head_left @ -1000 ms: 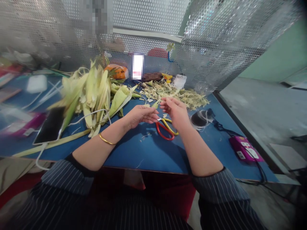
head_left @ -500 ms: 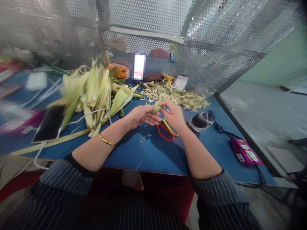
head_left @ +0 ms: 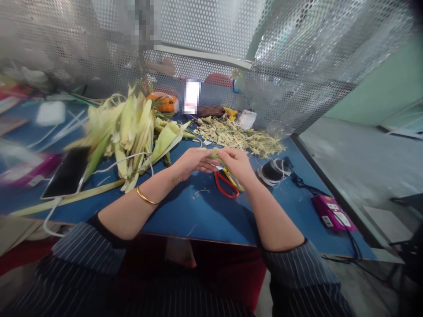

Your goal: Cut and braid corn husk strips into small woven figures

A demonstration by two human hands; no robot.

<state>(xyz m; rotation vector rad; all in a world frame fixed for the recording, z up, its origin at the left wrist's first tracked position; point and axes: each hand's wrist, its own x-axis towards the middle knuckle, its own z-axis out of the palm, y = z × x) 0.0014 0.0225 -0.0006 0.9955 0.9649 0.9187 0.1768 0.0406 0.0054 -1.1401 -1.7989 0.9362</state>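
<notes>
Between my two hands is a small piece of green corn husk (head_left: 215, 152), mostly covered by my fingers. My left hand (head_left: 194, 163) pinches its left side between thumb and forefinger, with the other fingers stretched out below. My right hand (head_left: 236, 164) is closed on the right side of the husk, thumb and fingertips pressed together. Just under my hands lie scissors (head_left: 226, 185) with one red and one yellow handle loop, their blades partly hidden. A large heap of corn husks (head_left: 132, 127) stands to the left of my hands.
Behind my hands spreads a pile of husk scraps (head_left: 238, 134). A spool of black and white cord (head_left: 273, 171) and a magenta box (head_left: 333, 212) lie to the right. A black phone (head_left: 68, 171) with a white cable is at left. A perforated metal screen (head_left: 205, 26) closes off the back.
My right hand has closed over more of the husk piece, so less of it shows. The view has shifted slightly; the other things lie as before.
</notes>
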